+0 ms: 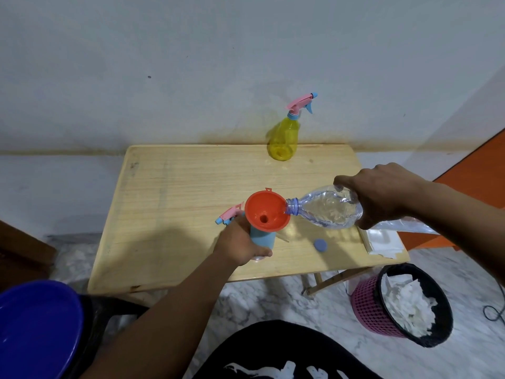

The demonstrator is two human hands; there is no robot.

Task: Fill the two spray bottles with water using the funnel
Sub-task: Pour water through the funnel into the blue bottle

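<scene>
Spillage threatens: right hand (382,195) grips the tilted water bottle (325,209), mouth at the funnel (266,212) rim; left hand (240,243) grips the blue spray bottle (262,237) beneath it. Pouring fast could overflow.

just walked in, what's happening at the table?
A person is pouring water through an orange plastic funnel set in the neck of a light blue spray bottle. The left hand grips that bottle; the right hand tips a clear plastic water bottle with its mouth at the funnel's rim. The blue bottle's pink trigger head lies on the wooden table behind it. A yellow spray bottle stands capped at the far edge.
</scene>
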